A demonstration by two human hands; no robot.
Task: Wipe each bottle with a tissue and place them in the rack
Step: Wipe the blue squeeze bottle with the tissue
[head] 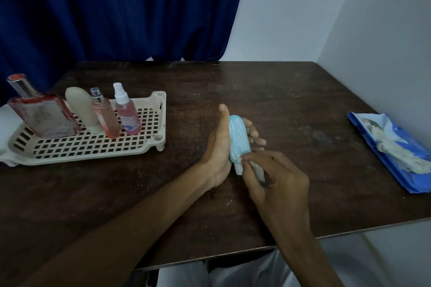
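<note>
While your left hand (218, 147) is cradling the light blue bottle (238, 138) between thumb and fingers, its white cap end pointing toward six o'clock, your right hand (281, 185) is pinching a crumpled tissue (258, 171) against the bottle's lower end. Both are working over the middle of the dark table (268, 91).

At nine o'clock, well apart, the cream rack (162, 121) is carrying four bottles in a row:
- a square red-edged bottle (44, 117)
- a cream tube (84, 109)
- a silver-topped pink sprayer (105, 115)
- a white-topped pink sprayer (128, 116)

At three o'clock, a blue tissue pack (394, 154) is lying open.
</note>
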